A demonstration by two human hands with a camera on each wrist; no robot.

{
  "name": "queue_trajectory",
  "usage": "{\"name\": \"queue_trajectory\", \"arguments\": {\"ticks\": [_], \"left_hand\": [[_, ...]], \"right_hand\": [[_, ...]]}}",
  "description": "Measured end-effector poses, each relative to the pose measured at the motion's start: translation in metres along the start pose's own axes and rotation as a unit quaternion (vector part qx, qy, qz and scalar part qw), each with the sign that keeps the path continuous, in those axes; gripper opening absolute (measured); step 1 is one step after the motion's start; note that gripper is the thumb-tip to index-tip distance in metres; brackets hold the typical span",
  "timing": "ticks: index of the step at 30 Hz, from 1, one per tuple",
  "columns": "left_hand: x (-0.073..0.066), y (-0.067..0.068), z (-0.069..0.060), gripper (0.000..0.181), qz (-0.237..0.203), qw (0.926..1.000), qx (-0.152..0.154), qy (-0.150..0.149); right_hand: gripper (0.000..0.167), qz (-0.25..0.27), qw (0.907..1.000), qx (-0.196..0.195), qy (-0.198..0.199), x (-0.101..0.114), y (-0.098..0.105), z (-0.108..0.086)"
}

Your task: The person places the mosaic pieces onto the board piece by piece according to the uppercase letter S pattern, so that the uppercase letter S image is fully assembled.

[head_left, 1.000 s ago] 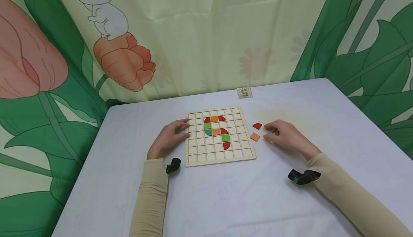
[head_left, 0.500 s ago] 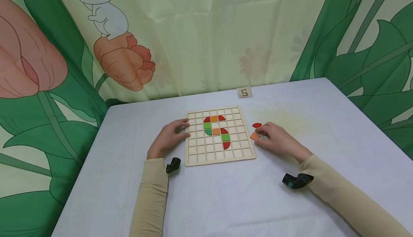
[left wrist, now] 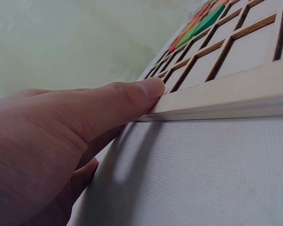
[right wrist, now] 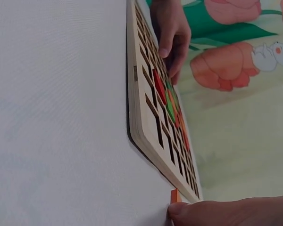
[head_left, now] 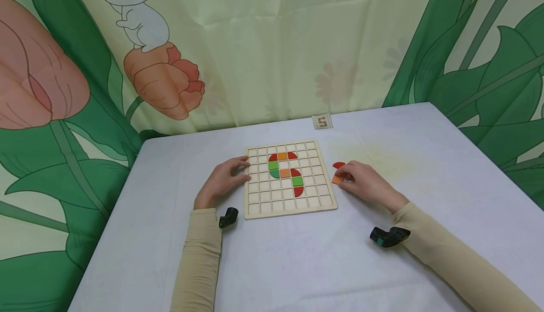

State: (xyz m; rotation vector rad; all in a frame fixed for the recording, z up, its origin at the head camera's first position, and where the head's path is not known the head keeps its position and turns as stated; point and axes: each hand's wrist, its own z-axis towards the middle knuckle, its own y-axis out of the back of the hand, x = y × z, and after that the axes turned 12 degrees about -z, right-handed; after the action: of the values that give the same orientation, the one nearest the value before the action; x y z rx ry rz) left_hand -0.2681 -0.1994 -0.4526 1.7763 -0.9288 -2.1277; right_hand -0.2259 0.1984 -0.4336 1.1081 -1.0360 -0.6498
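A wooden grid board (head_left: pixel 263 209) lies on the table, with several red, orange and green tiles set in its cells. My left hand (head_left: pixel 223 180) rests on the board's left edge; the left wrist view shows the thumb (left wrist: pixel 148 89) touching the frame. To the right of the board, my right hand (head_left: pixel 367 184) pinches an orange square tile (head_left: pixel 337 180) between thumb and fingers. In the right wrist view the orange tile (right wrist: pixel 175 196) stands up beside the thumb. Just behind those fingers lies a red quarter-round tile (head_left: pixel 338 164), partly hidden.
Toward the table's back edge lies a small card (head_left: pixel 322 121) with a gridded figure on it. A white cloth (head_left: pixel 272 265) covers the table. Behind it hangs a curtain (head_left: pixel 272 47) printed with flowers and a white animal.
My right hand has moved left to the orange tile and now pinches it, shifting it slightly. The left hand and the board have stayed put.
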Motion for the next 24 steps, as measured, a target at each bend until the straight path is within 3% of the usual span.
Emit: {"name": "queue_trajectory", "arguments": {"ticks": [12, 24], "left_hand": [[-0.001, 0.0, 0.0, 0.042, -0.004, 1.0, 0.001, 0.003], [-0.001, 0.0, 0.0, 0.042, -0.003, 1.0, -0.001, 0.004]], "right_hand": [[0.019, -0.021, 0.9992, -0.033, 0.009, -0.018, 0.006, -0.004], [0.021, -0.01, 0.9994, -0.031, -0.011, -0.018, 0.009, -0.001]]}}
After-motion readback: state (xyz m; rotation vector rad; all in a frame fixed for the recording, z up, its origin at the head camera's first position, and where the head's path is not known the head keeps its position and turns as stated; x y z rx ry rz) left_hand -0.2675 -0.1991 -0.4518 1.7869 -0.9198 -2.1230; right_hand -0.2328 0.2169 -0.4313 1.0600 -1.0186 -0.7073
